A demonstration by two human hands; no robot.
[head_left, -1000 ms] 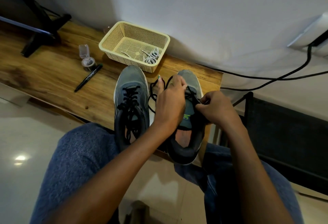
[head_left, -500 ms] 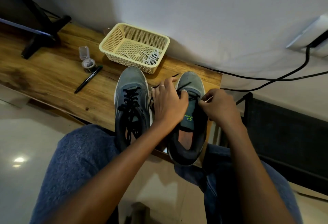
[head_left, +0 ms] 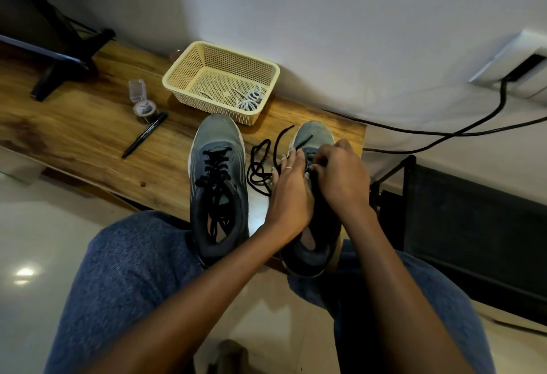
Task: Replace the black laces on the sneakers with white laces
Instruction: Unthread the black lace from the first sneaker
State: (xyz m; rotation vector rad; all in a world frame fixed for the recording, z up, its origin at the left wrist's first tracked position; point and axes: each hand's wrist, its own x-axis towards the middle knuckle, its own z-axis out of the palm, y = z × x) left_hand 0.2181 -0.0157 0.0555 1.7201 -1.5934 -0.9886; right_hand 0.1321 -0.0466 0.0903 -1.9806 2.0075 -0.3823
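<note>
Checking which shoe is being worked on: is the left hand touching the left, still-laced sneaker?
Apart. The head view shows the left hand on the right sneaker, with bare tabletop and loose black lace between it and the left sneaker.

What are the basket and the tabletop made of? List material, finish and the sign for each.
Basket: likely moulded plastic, matte cream; even perforated walls and a smooth rolled rim.
Tabletop: wood or wood-look laminate, low sheen; brown streaked grain with dark knots.
</note>
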